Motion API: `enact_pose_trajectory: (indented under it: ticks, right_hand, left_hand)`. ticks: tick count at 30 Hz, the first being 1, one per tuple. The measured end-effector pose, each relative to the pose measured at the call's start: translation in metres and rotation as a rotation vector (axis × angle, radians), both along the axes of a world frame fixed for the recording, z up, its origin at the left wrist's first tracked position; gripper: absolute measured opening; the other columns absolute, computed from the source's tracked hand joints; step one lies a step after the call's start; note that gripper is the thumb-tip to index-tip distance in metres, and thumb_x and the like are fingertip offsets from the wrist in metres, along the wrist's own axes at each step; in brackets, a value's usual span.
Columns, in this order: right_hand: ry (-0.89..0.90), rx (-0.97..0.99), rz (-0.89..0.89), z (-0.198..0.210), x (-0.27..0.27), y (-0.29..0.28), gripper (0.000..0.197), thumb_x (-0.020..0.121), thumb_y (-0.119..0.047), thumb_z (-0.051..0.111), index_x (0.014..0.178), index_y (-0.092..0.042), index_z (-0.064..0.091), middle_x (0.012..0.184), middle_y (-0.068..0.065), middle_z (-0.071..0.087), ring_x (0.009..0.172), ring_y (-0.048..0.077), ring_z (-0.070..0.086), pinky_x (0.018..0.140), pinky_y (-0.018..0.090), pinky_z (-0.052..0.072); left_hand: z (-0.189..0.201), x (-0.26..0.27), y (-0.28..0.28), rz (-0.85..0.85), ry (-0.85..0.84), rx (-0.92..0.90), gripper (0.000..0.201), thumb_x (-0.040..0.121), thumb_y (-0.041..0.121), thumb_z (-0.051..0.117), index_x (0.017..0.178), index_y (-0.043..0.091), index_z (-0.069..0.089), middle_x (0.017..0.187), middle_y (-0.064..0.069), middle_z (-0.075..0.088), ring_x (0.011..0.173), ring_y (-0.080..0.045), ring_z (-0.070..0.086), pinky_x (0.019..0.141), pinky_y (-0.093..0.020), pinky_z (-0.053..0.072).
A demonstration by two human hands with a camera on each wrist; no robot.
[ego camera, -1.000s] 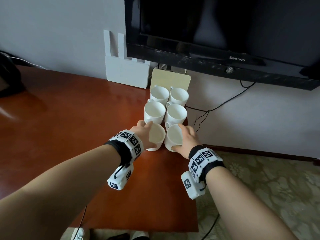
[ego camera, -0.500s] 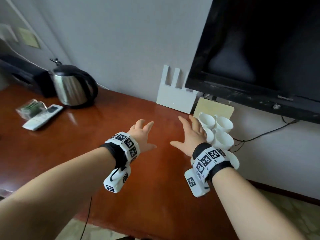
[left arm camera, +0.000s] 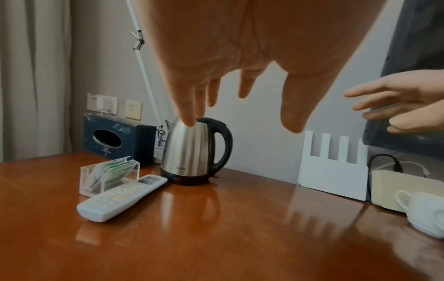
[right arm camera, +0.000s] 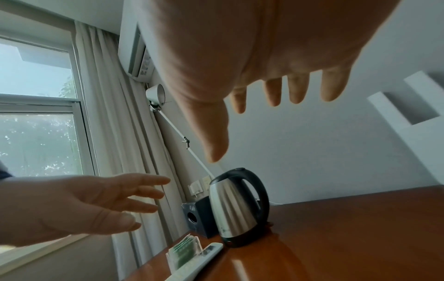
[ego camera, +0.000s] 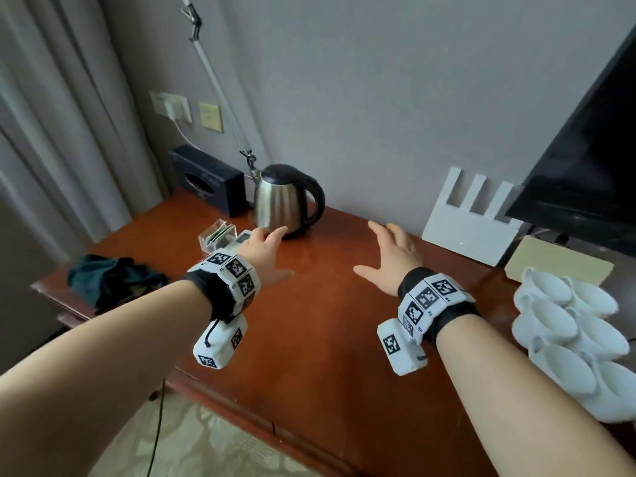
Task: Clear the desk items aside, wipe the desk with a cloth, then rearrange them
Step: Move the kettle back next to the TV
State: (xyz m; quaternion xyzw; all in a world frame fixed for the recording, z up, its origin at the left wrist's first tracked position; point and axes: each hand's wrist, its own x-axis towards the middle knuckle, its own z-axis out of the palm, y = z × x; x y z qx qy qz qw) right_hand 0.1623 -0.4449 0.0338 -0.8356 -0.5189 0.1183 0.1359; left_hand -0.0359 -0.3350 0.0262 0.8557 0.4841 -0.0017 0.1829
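Note:
A steel kettle (ego camera: pixel 287 200) with a black handle stands at the back of the red-brown desk (ego camera: pixel 309 339). My left hand (ego camera: pixel 265 246) hovers open just in front of it, above a white remote (left arm camera: pixel 120 197) and a clear holder of tea packets (left arm camera: pixel 109 175). My right hand (ego camera: pixel 392 256) is open over the bare middle of the desk, holding nothing. Several white cups (ego camera: pixel 571 335) stand grouped at the desk's right end. A dark cloth (ego camera: pixel 113 284) lies crumpled on the left corner.
A dark tissue box (ego camera: pixel 206 180) sits behind the kettle by the wall. A white router (ego camera: pixel 471 222) and a beige box (ego camera: pixel 557 263) stand at the back right under the black TV (ego camera: pixel 585 160). A lamp arm (ego camera: pixel 220 84) rises along the wall.
Both hands have let go of the two front cups and moved left across the desk toward the kettle. My view has swung left with them.

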Motion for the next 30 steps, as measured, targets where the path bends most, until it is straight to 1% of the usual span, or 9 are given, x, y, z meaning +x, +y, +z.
enact_pose_trajectory:
  ticks: [3, 5, 8, 11, 15, 17, 22, 26, 30]
  right_hand:
    - [0.016, 0.004, 0.021, 0.005, 0.001, 0.022, 0.081, 0.084, -0.043, 0.061, 0.148, -0.031, 0.013, 0.155, 0.004, 0.008, 0.143, 0.027, 0.015, 0.116, 0.04, 0.022]
    - [0.035, 0.016, 0.026, 0.009, 0.008, 0.035, 0.08, 0.084, -0.041, 0.062, 0.148, -0.03, 0.014, 0.155, 0.005, 0.009, 0.141, 0.027, 0.019, 0.115, 0.04, 0.024]
    - [0.027, -0.019, 0.043, 0.016, 0.025, 0.048, 0.079, 0.085, -0.04, 0.061, 0.148, -0.029, 0.014, 0.154, 0.004, 0.011, 0.141, 0.027, 0.02, 0.113, 0.04, 0.025]
    - [-0.011, -0.035, 0.038, 0.02, 0.042, 0.059, 0.078, 0.086, -0.039, 0.06, 0.148, -0.027, 0.015, 0.153, 0.006, 0.013, 0.141, 0.027, 0.019, 0.113, 0.041, 0.027]
    - [0.001, -0.091, 0.047, 0.022, 0.049, 0.074, 0.076, 0.087, -0.036, 0.06, 0.148, -0.027, 0.015, 0.153, 0.006, 0.013, 0.141, 0.027, 0.018, 0.113, 0.041, 0.027]
    - [0.014, -0.112, 0.063, 0.023, 0.05, 0.083, 0.075, 0.088, -0.036, 0.059, 0.148, -0.026, 0.016, 0.153, 0.005, 0.014, 0.141, 0.026, 0.017, 0.113, 0.041, 0.026]
    - [0.031, -0.097, 0.045, 0.025, 0.051, 0.121, 0.069, 0.089, -0.033, 0.057, 0.147, -0.024, 0.02, 0.151, 0.006, 0.02, 0.14, 0.027, 0.018, 0.112, 0.04, 0.025]
    - [0.063, -0.104, -0.009, 0.018, 0.044, 0.161, 0.067, 0.09, -0.033, 0.056, 0.147, -0.024, 0.022, 0.15, 0.006, 0.023, 0.14, 0.027, 0.02, 0.112, 0.038, 0.025]
    - [0.13, -0.116, -0.054, 0.003, 0.03, 0.21, 0.067, 0.09, -0.03, 0.057, 0.147, -0.023, 0.023, 0.15, 0.008, 0.024, 0.137, 0.025, 0.033, 0.11, 0.033, 0.029]
  left_hand:
    - [0.003, -0.005, 0.018, 0.019, -0.002, -0.001, 0.087, 0.085, 0.042, 0.062, 0.151, 0.026, 0.007, 0.154, -0.008, 0.012, 0.139, -0.025, 0.028, 0.11, -0.037, 0.03]
    - [0.005, -0.004, 0.029, 0.046, -0.006, 0.003, 0.085, 0.086, 0.043, 0.061, 0.151, 0.026, 0.007, 0.155, -0.007, 0.012, 0.138, -0.024, 0.031, 0.108, -0.038, 0.032]
    - [0.007, 0.002, 0.04, 0.085, -0.015, -0.037, 0.085, 0.086, 0.042, 0.061, 0.151, 0.025, 0.008, 0.154, -0.006, 0.014, 0.136, -0.023, 0.034, 0.106, -0.036, 0.035]
    - [0.011, 0.01, 0.056, 0.12, -0.052, -0.035, 0.084, 0.087, 0.039, 0.062, 0.151, 0.025, 0.01, 0.154, -0.007, 0.015, 0.133, -0.025, 0.037, 0.104, -0.033, 0.037]
    - [0.012, 0.015, 0.079, 0.157, -0.063, -0.016, 0.084, 0.086, 0.036, 0.064, 0.15, 0.024, 0.012, 0.153, -0.009, 0.017, 0.134, -0.029, 0.036, 0.106, -0.038, 0.034]
    - [0.013, 0.017, 0.094, 0.175, -0.056, -0.012, 0.084, 0.084, 0.036, 0.065, 0.15, 0.025, 0.014, 0.153, -0.009, 0.018, 0.133, -0.03, 0.037, 0.105, -0.038, 0.035]
    - [0.018, 0.022, 0.148, 0.132, -0.063, 0.008, 0.082, 0.084, 0.038, 0.066, 0.149, 0.031, 0.016, 0.151, -0.007, 0.021, 0.132, -0.029, 0.038, 0.104, -0.035, 0.036]
    - [0.013, 0.027, 0.203, 0.095, -0.051, -0.036, 0.086, 0.081, 0.035, 0.07, 0.149, 0.032, 0.016, 0.152, -0.009, 0.019, 0.134, -0.03, 0.034, 0.107, -0.039, 0.034]
    - [0.001, 0.034, 0.256, 0.01, -0.05, -0.072, 0.093, 0.075, 0.036, 0.075, 0.148, 0.034, 0.016, 0.15, -0.009, 0.021, 0.134, -0.031, 0.034, 0.108, -0.042, 0.033]
